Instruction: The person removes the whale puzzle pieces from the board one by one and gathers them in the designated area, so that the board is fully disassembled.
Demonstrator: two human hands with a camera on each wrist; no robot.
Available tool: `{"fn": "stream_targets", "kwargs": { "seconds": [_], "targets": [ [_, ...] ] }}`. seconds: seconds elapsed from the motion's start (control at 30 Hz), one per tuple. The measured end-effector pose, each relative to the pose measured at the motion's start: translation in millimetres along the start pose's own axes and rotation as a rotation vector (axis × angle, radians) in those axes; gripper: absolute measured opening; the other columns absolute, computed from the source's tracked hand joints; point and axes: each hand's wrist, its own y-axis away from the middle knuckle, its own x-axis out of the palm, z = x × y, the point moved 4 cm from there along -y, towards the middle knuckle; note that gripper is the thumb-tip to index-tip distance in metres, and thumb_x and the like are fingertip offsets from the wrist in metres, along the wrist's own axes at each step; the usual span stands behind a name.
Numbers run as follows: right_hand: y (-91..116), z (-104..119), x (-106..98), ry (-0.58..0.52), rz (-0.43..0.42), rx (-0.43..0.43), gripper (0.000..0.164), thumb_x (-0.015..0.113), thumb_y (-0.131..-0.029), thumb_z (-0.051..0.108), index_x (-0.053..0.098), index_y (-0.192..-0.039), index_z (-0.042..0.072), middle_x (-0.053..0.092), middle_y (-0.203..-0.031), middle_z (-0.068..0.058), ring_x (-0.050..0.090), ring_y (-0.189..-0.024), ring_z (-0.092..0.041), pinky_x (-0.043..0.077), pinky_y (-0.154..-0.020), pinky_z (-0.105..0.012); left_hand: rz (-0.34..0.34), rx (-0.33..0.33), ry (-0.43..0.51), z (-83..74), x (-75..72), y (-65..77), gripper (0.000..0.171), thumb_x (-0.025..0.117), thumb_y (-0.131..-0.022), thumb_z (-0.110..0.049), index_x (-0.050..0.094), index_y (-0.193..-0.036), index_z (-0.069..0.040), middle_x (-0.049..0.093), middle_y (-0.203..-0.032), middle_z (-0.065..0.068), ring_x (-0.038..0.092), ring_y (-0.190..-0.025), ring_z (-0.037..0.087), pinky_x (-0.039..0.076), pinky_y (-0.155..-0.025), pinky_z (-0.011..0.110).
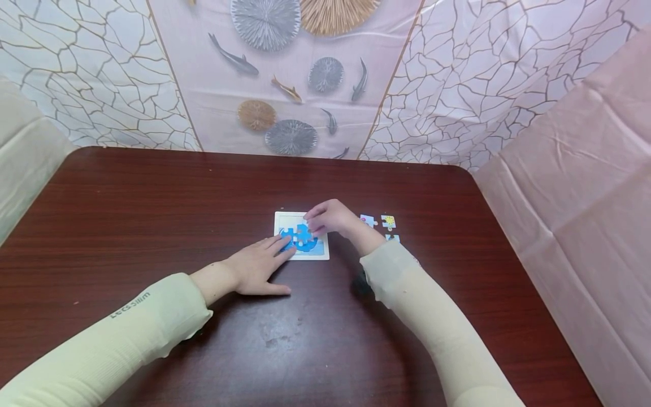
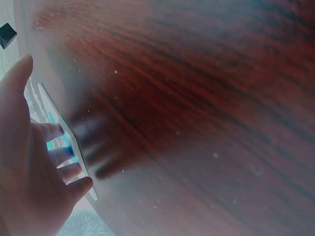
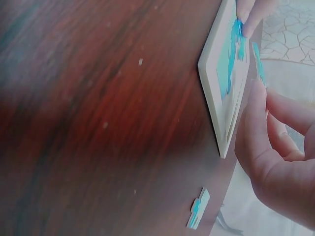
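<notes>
A white-framed puzzle board (image 1: 319, 258) with a blue picture lies on the table. My left hand (image 1: 256, 268) reaches its left side with fingers spread and straight, fingertips resting on the blue puzzle pieces (image 1: 286, 232). The left wrist view shows the thumb held away from the board. Over the board's right side, my right hand (image 1: 333, 217) pinches a blue-and-white puzzle piece (image 3: 259, 64) between thumb and fingertips. That piece is raised and tilted above the board's surface in the right wrist view. Its underside is hidden.
To the right of the board lie several loose puzzle pieces, one with a yellow figure (image 1: 389, 220), one with a pink spot (image 1: 367, 220) and a bluish one (image 1: 392, 238). The dark wooden table (image 1: 152, 215) ends at a patterned cloth (image 1: 290, 79) behind.
</notes>
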Motion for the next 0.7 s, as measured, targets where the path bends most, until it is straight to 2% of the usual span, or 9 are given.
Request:
{"fn": "stream_targets", "kwargs": {
  "seconds": [0.5, 0.7],
  "targets": [
    [12, -11, -23, -0.079, 0.003, 0.025, 0.029, 0.066, -0.085, 0.003, 0.064, -0.113, -0.003, 0.066, -0.104, -0.020, 0.066, -0.070, -0.016, 0.055, -0.082, -0.037, 0.016, -0.010, 0.000, -0.3, -0.6, -0.1, 0.085, 0.048, -0.087, -0.062, 0.027, -0.147, -0.006, 0.019, -0.155, 0.019, 0.017, -0.144, 0.035, 0.021, -0.116, 0.045],
    [15, -18, -34, -0.065, 0.004, 0.035, 0.030, 0.065, -0.085, 0.003, 0.064, -0.114, -0.003, 0.065, -0.107, -0.020, 0.065, -0.070, -0.015, 0.055, -0.083, -0.036, 0.010, -0.009, 0.001, -1.1, -0.1, 0.3, 0.085, 0.048, -0.087, -0.061, 0.028, -0.147, -0.005, 0.019, -0.155, 0.019, 0.017, -0.143, 0.035, 0.022, -0.116, 0.046]
  ]
}}
